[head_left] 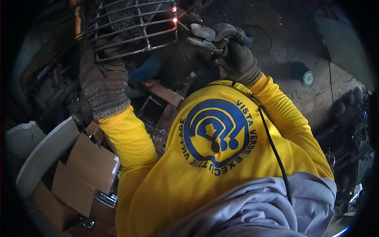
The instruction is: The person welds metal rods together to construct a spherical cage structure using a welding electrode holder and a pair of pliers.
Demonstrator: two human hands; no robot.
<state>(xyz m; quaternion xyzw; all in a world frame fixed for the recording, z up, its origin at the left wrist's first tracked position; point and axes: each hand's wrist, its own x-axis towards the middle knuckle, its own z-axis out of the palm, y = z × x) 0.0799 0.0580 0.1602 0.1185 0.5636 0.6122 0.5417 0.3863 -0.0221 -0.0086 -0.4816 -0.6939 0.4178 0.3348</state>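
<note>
A grate of welded metal rods (138,38) is at the top left. My left hand (106,79), in a grey-brown knit glove, holds its lower left corner; the fingers are partly hidden behind the rods. My right hand (239,63), gloved alike, grips a welding electrode holder (203,33) just right of the grate. From its jaws a thin electrode (182,25) reaches the grate's right edge. Where they meet, a spot (175,19) glows orange-white, and another glowing spot (174,9) lies just above it on the same edge.
Torn cardboard (85,164) and a curved pale panel (47,154) lie at lower left. A dark cylinder with a pale round end (308,78) is on the floor at right. Small sparks (279,19) show at the top. Dark metal parts (355,138) line the right side.
</note>
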